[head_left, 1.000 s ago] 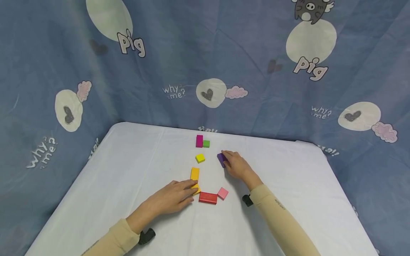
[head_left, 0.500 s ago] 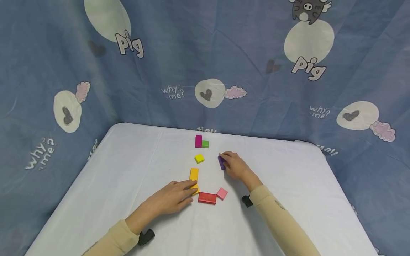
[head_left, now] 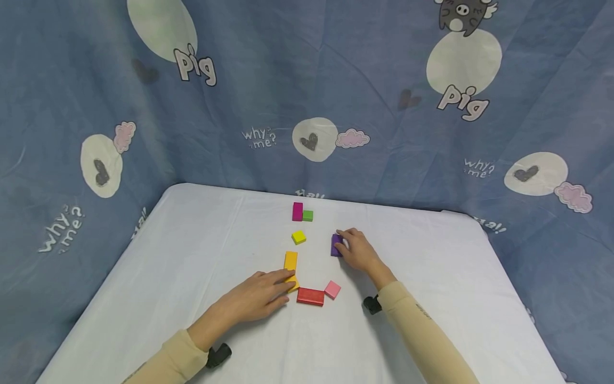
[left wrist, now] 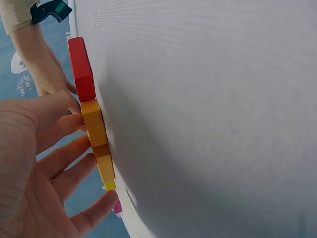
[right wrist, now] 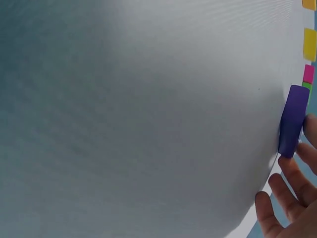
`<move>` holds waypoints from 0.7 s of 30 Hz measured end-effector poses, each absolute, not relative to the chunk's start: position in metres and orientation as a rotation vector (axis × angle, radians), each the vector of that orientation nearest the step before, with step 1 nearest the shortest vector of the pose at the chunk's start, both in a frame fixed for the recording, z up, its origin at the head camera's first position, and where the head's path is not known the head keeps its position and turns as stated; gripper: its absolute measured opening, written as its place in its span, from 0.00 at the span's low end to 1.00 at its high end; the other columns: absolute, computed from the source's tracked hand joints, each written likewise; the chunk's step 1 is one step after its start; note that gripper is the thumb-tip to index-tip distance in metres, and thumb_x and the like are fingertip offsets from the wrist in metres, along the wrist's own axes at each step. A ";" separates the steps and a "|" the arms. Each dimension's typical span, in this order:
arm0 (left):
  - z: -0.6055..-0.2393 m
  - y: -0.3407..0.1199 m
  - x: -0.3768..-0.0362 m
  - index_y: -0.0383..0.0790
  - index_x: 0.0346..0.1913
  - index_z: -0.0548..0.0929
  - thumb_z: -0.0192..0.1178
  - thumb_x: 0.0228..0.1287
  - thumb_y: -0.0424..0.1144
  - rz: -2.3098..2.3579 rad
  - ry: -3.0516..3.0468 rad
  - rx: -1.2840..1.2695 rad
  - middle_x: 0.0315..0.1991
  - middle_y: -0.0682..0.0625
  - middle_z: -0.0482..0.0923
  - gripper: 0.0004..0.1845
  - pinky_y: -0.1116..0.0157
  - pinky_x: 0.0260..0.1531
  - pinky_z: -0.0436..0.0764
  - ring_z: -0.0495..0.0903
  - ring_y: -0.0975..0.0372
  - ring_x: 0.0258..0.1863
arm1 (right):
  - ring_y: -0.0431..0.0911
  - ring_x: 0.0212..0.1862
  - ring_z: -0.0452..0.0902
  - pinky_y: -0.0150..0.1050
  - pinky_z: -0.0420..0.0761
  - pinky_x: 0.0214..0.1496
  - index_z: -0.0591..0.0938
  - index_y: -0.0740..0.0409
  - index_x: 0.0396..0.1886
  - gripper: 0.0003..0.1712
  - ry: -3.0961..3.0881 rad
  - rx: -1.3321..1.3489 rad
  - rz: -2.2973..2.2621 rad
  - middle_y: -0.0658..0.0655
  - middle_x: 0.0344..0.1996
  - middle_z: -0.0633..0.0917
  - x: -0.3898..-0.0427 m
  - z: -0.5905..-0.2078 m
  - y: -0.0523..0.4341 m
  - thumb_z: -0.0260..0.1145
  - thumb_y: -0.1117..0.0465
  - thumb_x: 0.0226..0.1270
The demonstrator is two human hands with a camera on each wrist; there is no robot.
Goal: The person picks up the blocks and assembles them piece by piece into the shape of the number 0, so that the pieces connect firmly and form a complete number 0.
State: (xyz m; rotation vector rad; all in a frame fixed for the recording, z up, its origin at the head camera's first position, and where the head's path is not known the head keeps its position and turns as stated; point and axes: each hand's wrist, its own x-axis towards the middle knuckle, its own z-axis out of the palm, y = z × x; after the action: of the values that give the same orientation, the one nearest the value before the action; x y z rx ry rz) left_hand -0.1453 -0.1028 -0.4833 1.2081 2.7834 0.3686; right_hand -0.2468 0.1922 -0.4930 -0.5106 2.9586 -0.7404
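In the head view my left hand rests its extended fingers on the nearer orange block, partly hiding it. A longer orange block lies just beyond, end to end with it. The red block lies beside the nearer orange one, and a pink block sits at the red block's right corner. My right hand holds the purple block by thumb and fingertips, flat on the white table. The right wrist view shows the purple block with fingertips at its end and side.
A yellow block lies alone beyond the orange ones. Farther back, a magenta block and a green block touch side by side. The white tabletop ends at a blue patterned curtain.
My right hand has shifted slightly right and nearer, and the purple block has moved with it, turning to point more straight away from me. The left hand stays in place.
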 end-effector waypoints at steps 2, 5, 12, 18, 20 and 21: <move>-0.483 -0.103 -0.145 0.42 0.64 0.78 0.56 0.72 0.50 0.369 2.783 1.213 0.68 0.47 0.69 0.24 0.53 0.55 0.74 0.68 0.56 0.66 | 0.58 0.60 0.70 0.51 0.68 0.64 0.75 0.63 0.65 0.26 2.969 -0.498 -0.743 0.65 0.55 0.76 -0.246 -0.494 0.193 0.62 0.56 0.72; -0.483 -0.102 -0.145 0.42 0.64 0.78 0.56 0.72 0.50 0.364 2.782 1.215 0.68 0.47 0.69 0.24 0.53 0.55 0.74 0.69 0.56 0.66 | 0.57 0.59 0.71 0.51 0.69 0.64 0.77 0.62 0.63 0.24 2.970 -0.501 -0.758 0.64 0.54 0.77 -0.246 -0.495 0.194 0.63 0.56 0.71; -0.482 -0.102 -0.146 0.42 0.64 0.78 0.56 0.71 0.50 0.368 2.777 1.207 0.68 0.47 0.69 0.24 0.54 0.55 0.74 0.68 0.56 0.66 | 0.57 0.57 0.73 0.52 0.70 0.62 0.79 0.62 0.61 0.24 2.964 -0.533 -0.825 0.62 0.51 0.79 -0.243 -0.496 0.199 0.65 0.56 0.69; -0.481 -0.102 -0.145 0.42 0.64 0.78 0.56 0.71 0.49 0.384 2.772 1.203 0.68 0.47 0.69 0.24 0.53 0.55 0.74 0.68 0.56 0.66 | 0.57 0.58 0.73 0.55 0.68 0.62 0.80 0.59 0.60 0.23 2.947 -0.530 -0.846 0.61 0.52 0.80 -0.240 -0.496 0.200 0.66 0.55 0.68; -0.481 -0.102 -0.145 0.41 0.64 0.78 0.56 0.71 0.49 0.384 2.770 1.197 0.68 0.47 0.69 0.24 0.53 0.55 0.74 0.68 0.55 0.66 | 0.57 0.58 0.73 0.56 0.68 0.62 0.80 0.59 0.60 0.23 2.946 -0.543 -0.846 0.60 0.52 0.80 -0.239 -0.497 0.201 0.66 0.55 0.68; -0.481 -0.102 -0.145 0.42 0.64 0.78 0.56 0.71 0.50 0.383 2.770 1.193 0.68 0.47 0.69 0.24 0.53 0.56 0.74 0.68 0.55 0.66 | 0.57 0.57 0.73 0.55 0.68 0.62 0.80 0.59 0.60 0.23 2.943 -0.548 -0.846 0.60 0.52 0.80 -0.238 -0.497 0.201 0.66 0.55 0.68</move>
State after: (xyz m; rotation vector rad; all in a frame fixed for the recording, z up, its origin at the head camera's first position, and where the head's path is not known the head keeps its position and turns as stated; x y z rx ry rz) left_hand -0.1451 -0.1022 -0.4808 1.1934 2.7697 0.3833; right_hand -0.2383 0.2013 -0.4972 -0.5484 2.9427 -0.8461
